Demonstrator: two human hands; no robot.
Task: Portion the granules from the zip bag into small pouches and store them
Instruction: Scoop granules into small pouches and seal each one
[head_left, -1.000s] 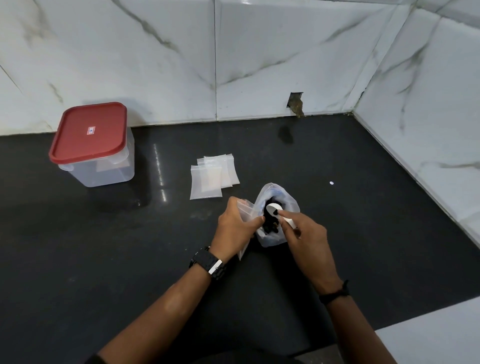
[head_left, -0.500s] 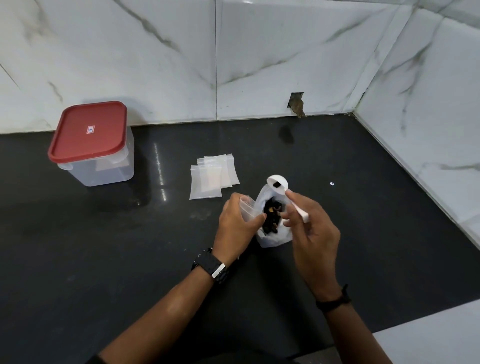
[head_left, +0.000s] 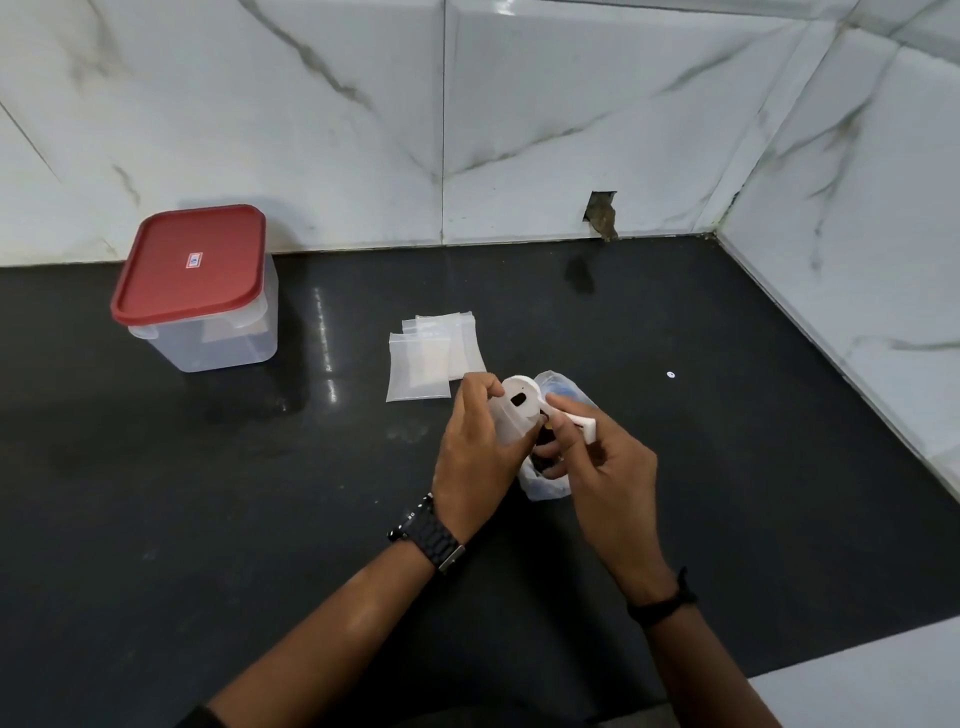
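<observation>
My left hand (head_left: 475, 457) grips a small clear pouch (head_left: 503, 428) upright, its mouth facing up. My right hand (head_left: 605, 462) pinches the handle of a white plastic spoon (head_left: 524, 397), whose bowl carries a dark granule and hovers just over the pouch mouth. Behind and under both hands stands the clear zip bag (head_left: 548, 480) with dark granules inside, partly hidden by my fingers. A small stack of empty flat pouches (head_left: 423, 358) lies on the black counter (head_left: 208, 493) just beyond my left hand.
A clear plastic container with a red lid (head_left: 192, 262) stands shut at the back left. White marble walls close the counter at the back and right. A tiny white speck (head_left: 670, 374) lies to the right. A white ledge (head_left: 857, 675) sits at the near right.
My right hand lifted the spoon out of the zip bag and carried it left over the small pouch. My left hand raised the pouch toward the spoon.
</observation>
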